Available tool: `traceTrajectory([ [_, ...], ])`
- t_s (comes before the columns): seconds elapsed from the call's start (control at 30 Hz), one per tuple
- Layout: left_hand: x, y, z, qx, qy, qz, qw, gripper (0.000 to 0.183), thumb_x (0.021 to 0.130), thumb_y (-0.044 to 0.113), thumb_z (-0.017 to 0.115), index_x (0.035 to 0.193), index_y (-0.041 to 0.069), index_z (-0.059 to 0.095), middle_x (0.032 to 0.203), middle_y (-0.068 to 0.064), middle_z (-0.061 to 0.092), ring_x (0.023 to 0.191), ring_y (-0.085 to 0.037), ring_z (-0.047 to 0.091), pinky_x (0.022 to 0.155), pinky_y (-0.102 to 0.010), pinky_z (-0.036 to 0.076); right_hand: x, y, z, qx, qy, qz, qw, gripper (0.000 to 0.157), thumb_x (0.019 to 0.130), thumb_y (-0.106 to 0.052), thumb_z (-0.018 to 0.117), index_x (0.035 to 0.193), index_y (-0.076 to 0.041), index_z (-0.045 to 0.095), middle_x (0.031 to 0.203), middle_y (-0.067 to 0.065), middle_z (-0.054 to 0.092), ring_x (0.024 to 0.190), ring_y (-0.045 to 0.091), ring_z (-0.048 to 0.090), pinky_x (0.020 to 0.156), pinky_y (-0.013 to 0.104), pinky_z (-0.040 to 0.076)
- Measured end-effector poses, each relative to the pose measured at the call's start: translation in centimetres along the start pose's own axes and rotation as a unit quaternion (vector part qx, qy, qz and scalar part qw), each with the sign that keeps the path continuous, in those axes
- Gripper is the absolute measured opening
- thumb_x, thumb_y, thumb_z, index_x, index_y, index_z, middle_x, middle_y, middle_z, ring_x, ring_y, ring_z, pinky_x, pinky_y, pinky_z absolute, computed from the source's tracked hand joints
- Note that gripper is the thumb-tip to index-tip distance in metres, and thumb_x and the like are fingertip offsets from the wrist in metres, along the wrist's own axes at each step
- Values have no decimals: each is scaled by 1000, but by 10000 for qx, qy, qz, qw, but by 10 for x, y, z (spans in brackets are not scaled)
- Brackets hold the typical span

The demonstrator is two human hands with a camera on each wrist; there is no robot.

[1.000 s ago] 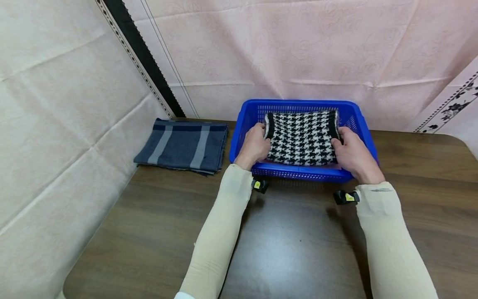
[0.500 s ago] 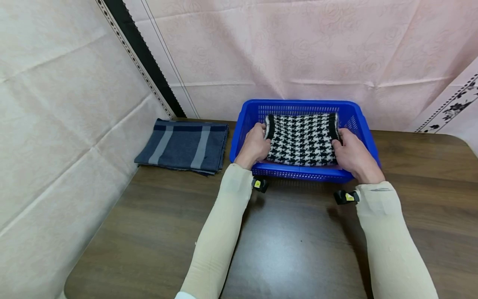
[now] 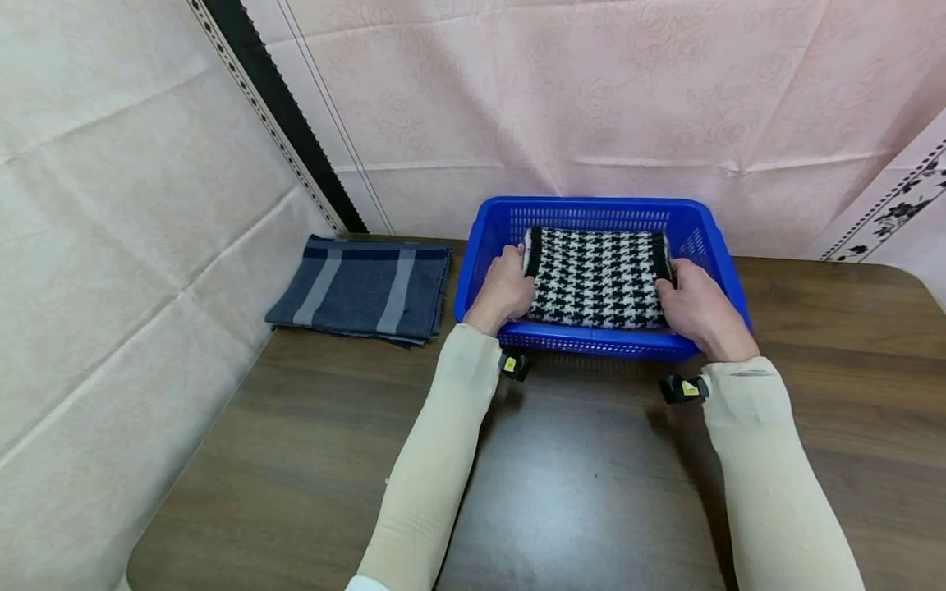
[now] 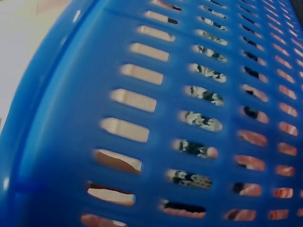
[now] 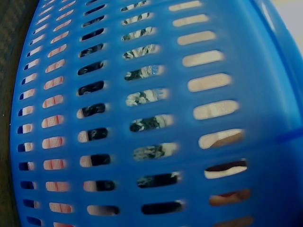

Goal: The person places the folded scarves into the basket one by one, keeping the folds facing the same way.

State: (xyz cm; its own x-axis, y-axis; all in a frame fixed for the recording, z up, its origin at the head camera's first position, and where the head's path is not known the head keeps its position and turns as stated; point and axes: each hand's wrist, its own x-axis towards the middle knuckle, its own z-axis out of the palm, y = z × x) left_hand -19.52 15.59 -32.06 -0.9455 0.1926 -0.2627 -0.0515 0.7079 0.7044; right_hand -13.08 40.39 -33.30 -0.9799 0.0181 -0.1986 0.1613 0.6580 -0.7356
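A folded black-and-white houndstooth scarf (image 3: 597,279) with dark edge bands lies inside the blue plastic basket (image 3: 591,338). At its left edge my left hand (image 3: 506,287) grips it, thumb on top and most fingers hidden beneath. My right hand (image 3: 698,304) holds the right edge in the same way. Both wrist views face the slotted basket walls, so the hands are mostly hidden there. Through the slots, bits of the houndstooth scarf (image 4: 203,120) show above something pinkish (image 5: 53,142).
A folded navy scarf (image 3: 358,287) with grey stripes lies on the wooden table (image 3: 562,484) left of the basket. Pale patterned cloth (image 3: 628,98) hangs directly behind the basket, and another cloth wall (image 3: 133,213) stands on the left.
The far edge of the houndstooth scarf has sunk slightly into the basket and the scarf lies flatter. Both hands keep their grip and have barely moved.
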Motion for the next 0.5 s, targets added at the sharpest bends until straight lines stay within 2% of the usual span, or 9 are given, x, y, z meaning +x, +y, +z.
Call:
traceTrajectory([
  [0.07,0,1,0,174,94,32,9998,58,110,18,41,162,11,16,161,-14,32,94,-26,58,59,-35,46,0,-1,0,-66,-2,80,9999,61,112,-33,29,157,6,20,144,30,43,117,40,48,103,58,45],
  [0.1,-1,2,0,268,157,53,9995,59,110,19,42,162,11,17,161,-15,30,114,-28,56,70,-36,51,0,-1,-1,-120,9,120,9999,63,111,-35,31,157,7,20,146,31,41,118,42,47,104,60,44],
  [0.13,-2,2,1,359,216,77,9991,59,110,21,43,162,10,17,163,-17,27,134,-29,47,85,-38,53,0,-1,-1,-163,26,159,9997,65,111,-36,32,157,7,20,146,32,41,118,42,46,105,61,43],
  [0.17,-3,3,1,434,270,128,9986,60,110,21,44,163,10,17,164,-17,24,145,-30,37,98,-40,50,0,-2,-1,-192,46,199,9996,67,111,-37,33,157,8,18,149,33,39,120,44,45,107,63,42],
  [0.23,-4,5,2,648,383,262,9968,62,110,23,45,163,9,18,165,-17,21,154,-29,24,118,-44,37,1,-3,-1,-249,142,241,9993,70,110,-38,34,159,7,15,153,35,34,126,46,43,111,66,37],
  [0.27,-6,6,2,759,426,345,9956,62,110,23,46,163,8,19,166,-16,20,157,-28,19,123,-44,31,1,-3,-1,-286,208,233,9991,71,110,-39,35,159,7,13,157,35,31,131,48,41,113,67,34],
  [0.4,-11,10,2,1223,423,831,9881,59,109,24,49,161,7,27,170,-10,15,158,-24,13,125,-41,28,1,-5,1,-442,565,-39,9974,70,109,-36,38,160,6,15,161,34,25,143,52,34,114,68,31],
  [0.5,-14,12,2,1553,167,1254,9797,58,109,27,49,160,6,31,173,-5,8,161,-23,6,128,-41,22,0,-6,2,-609,771,-306,9947,65,108,-32,39,158,6,23,167,29,17,151,51,21,118,68,24],
])
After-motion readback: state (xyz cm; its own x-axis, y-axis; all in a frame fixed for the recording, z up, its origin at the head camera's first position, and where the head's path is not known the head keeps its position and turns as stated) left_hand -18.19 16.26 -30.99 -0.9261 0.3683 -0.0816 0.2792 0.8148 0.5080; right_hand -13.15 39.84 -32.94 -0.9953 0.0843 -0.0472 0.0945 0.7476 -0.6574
